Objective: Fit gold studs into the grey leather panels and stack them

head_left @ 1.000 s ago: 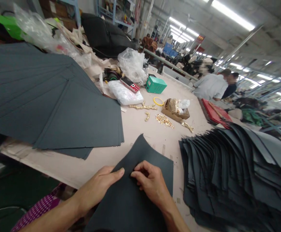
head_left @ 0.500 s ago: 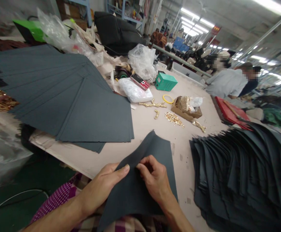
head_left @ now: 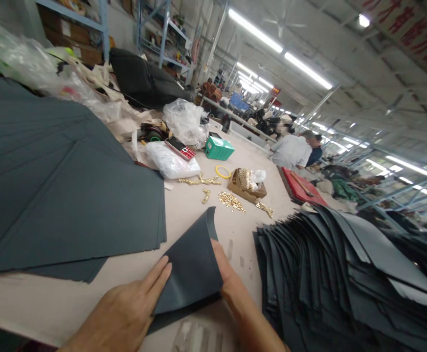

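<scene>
A dark grey leather-like panel (head_left: 191, 266) is bent over on itself above the table, its right side curled up. My left hand (head_left: 132, 298) grips its left edge, with fingers lying over the top face and the thumb hidden. At the right edge, my right hand (head_left: 226, 274) holds the curled side; its fingertips are out of sight behind the panel. Beyond the panel lie a scattered pile of small gold metal pieces (head_left: 231, 201) and short gold strips (head_left: 200, 181). A small cardboard box (head_left: 248, 188) holds more gold pieces and clear plastic.
On the left, similar panels (head_left: 118, 210) lie fanned out. A thick stack of dark panels (head_left: 316, 274) stands at right. Farther back are a green box (head_left: 218, 148), a phone (head_left: 180, 148) on a white plastic packet (head_left: 171, 164), yellow tape (head_left: 223, 171) and a red board (head_left: 303, 188).
The panel has been folded over and moved forward off my lap. My right hand went from pinching at its middle to its right edge. The view has swung right and up.
</scene>
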`<state>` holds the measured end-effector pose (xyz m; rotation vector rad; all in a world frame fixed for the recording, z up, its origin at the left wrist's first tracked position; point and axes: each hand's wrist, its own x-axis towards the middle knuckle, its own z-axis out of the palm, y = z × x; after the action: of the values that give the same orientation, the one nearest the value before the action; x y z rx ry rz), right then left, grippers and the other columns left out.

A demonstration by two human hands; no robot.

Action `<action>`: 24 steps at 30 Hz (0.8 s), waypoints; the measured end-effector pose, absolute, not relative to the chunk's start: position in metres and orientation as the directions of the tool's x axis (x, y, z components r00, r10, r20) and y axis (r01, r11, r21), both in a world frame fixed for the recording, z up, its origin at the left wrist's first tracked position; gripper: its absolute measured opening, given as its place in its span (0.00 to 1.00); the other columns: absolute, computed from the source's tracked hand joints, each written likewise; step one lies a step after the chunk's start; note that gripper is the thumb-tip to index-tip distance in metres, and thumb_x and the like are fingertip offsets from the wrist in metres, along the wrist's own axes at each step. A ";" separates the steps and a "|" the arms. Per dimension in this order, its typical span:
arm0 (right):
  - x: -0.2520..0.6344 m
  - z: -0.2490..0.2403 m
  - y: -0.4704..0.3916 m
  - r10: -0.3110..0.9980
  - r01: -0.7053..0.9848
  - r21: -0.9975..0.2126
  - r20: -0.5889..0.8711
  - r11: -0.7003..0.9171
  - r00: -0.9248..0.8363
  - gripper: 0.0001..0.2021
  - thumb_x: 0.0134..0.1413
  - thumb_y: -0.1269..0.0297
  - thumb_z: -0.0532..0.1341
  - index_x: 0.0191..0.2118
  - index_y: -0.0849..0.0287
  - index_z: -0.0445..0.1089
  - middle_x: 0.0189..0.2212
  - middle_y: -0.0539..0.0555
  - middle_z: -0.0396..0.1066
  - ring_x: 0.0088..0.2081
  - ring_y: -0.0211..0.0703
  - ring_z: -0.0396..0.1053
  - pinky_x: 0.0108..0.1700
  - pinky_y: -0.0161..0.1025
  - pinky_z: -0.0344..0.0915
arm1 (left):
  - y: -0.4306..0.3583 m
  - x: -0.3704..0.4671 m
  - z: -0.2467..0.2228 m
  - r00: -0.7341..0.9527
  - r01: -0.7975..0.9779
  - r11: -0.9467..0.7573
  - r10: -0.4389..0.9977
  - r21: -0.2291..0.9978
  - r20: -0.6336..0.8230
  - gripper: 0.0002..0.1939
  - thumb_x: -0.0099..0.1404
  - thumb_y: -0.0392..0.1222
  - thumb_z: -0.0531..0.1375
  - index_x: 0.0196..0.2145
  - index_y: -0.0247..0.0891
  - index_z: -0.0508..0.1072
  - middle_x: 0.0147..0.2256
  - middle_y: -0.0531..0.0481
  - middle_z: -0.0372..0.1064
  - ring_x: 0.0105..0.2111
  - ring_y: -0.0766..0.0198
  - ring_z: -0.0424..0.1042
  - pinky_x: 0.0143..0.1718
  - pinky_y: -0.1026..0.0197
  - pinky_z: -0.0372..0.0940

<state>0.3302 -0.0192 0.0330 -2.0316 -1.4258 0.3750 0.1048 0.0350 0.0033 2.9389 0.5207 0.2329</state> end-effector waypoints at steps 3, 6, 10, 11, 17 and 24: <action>0.378 0.052 -0.011 0.859 0.810 -0.412 0.113 -0.416 0.499 0.11 0.62 0.63 0.57 0.45 0.60 0.73 0.40 0.55 0.75 0.42 0.44 0.72 0.47 0.39 0.66 | 0.026 0.109 -0.012 0.918 0.371 -0.924 0.379 0.090 0.115 0.38 0.53 0.23 0.48 0.63 0.29 0.60 0.65 0.36 0.48 0.42 0.50 0.77 0.40 0.50 0.75; 0.423 0.064 0.001 0.769 0.781 -0.215 0.158 -0.586 0.620 0.16 0.62 0.68 0.54 0.51 0.65 0.70 0.47 0.64 0.73 0.49 0.49 0.70 0.53 0.41 0.61 | 0.023 0.110 -0.034 0.893 0.396 -0.915 0.404 0.080 0.198 0.39 0.52 0.24 0.49 0.64 0.33 0.60 0.66 0.41 0.46 0.43 0.51 0.76 0.39 0.53 0.75; 0.457 0.062 0.017 0.745 0.751 -0.019 0.113 -0.660 0.657 0.13 0.61 0.71 0.53 0.43 0.66 0.75 0.44 0.67 0.74 0.50 0.50 0.70 0.53 0.40 0.60 | 0.022 0.108 -0.055 0.864 0.402 -0.904 0.427 0.147 0.267 0.41 0.51 0.25 0.51 0.65 0.36 0.59 0.67 0.44 0.47 0.46 0.52 0.74 0.41 0.55 0.73; 0.460 0.061 0.020 0.748 0.751 0.014 0.093 -0.660 0.657 0.13 0.61 0.71 0.53 0.41 0.65 0.75 0.43 0.66 0.75 0.49 0.50 0.71 0.52 0.40 0.61 | 0.021 0.107 -0.055 0.860 0.399 -0.901 0.433 0.172 0.271 0.41 0.52 0.25 0.52 0.65 0.37 0.58 0.67 0.45 0.47 0.47 0.52 0.74 0.42 0.55 0.72; 0.468 0.056 0.034 0.736 0.731 0.087 0.066 -0.677 0.674 0.13 0.57 0.74 0.54 0.41 0.71 0.76 0.42 0.72 0.75 0.48 0.56 0.72 0.50 0.43 0.63 | 0.023 0.105 -0.016 0.898 0.398 -0.871 0.434 0.289 0.071 0.41 0.53 0.27 0.53 0.65 0.39 0.57 0.66 0.43 0.51 0.51 0.53 0.72 0.48 0.54 0.70; 0.444 0.098 0.019 0.704 0.725 -0.153 0.173 -0.672 0.689 0.14 0.59 0.64 0.55 0.42 0.66 0.75 0.33 0.61 0.77 0.36 0.49 0.76 0.41 0.41 0.70 | 0.031 0.105 0.010 0.931 0.356 -0.843 0.355 0.404 -0.079 0.37 0.59 0.33 0.55 0.66 0.35 0.54 0.65 0.39 0.53 0.53 0.50 0.68 0.51 0.50 0.69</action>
<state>0.4442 0.0194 0.0981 -2.6911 -1.1528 -0.1469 0.1048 0.0310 0.0099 2.6685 0.5150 -0.0021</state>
